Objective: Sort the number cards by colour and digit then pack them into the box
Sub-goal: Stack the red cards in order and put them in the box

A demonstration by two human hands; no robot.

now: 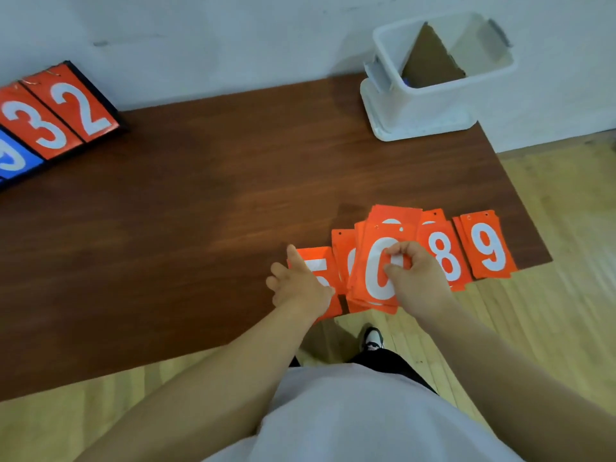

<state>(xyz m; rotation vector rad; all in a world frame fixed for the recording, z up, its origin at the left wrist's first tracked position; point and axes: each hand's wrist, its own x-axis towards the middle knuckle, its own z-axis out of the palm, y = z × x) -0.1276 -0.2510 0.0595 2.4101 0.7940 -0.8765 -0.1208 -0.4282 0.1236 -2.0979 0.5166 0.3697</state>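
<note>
Currently: 0 card (375, 271) pinched by right hand (416, 278) at worktop's (200, 228) front edge; 5 card (324, 259) touched by spread left hand (300, 286).

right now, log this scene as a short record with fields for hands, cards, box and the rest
left hand: open, fingers spread, resting on the 5 card
right hand: fingers curled on the 0 stack
other orange cards: 8 card, 9 card, half-hidden card with digit unclear
box: white, far right corner, cardboard divider inside
table: brown wood
scoreboard: far left, shows 3 and 2 on orange, blue below
</note>
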